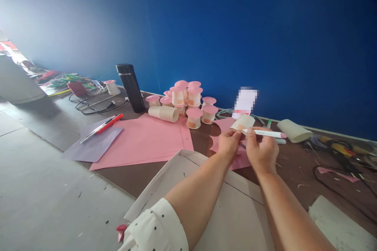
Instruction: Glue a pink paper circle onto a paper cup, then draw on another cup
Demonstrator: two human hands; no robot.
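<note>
My left hand (229,143) is closed on a white paper cup (246,120), which is tilted and bears an orange-brown patch. Close beside it, my right hand (263,153) grips a white marker pen (265,133) with a pink end; the pen points left toward the cup. Whether its tip touches the cup is hidden by the fingers. Below both hands lies pink paper with curved cut-outs (219,141). Further left stand several small paper-cup houses (194,117) with round pink tops, some stacked. A nested row of paper cups (163,113) lies on its side in front of them.
A black flask (131,88) stands near the blue wall (188,27). Pink sheets (141,141) and a purple sheet (100,145) carrying a red utility knife (108,123) cover the left side. At right lie a pale cup-like roll (294,130), dark cables (338,145) and paper scraps.
</note>
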